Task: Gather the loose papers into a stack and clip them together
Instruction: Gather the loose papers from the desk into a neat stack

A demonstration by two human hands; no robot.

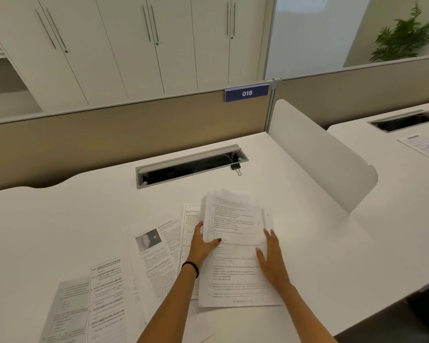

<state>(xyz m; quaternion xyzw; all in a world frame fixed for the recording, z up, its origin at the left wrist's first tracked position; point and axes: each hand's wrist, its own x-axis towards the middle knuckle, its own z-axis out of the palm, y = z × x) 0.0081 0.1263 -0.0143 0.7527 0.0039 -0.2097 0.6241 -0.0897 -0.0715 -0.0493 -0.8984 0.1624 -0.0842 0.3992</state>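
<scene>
A stack of printed papers [235, 258] lies on the white desk [60, 231] in front of me, its far end blurred. My left hand [202, 245] grips the stack's left edge, thumb on top. My right hand [271, 258] presses flat against the stack's right edge, fingers apart. Loose sheets lie to the left: one with a photo [154, 253], one partly under the stack [190, 219], and two near the desk's front edge [107, 300]. A black binder clip [236, 167] sits at the back, beside the cable tray's right end.
An open cable tray [191, 165] is sunk into the desk behind the papers. A white divider panel [320, 154] stands at the right. The neighbouring desk holds another printed sheet [424, 144]. A beige partition [109, 129] runs along the back.
</scene>
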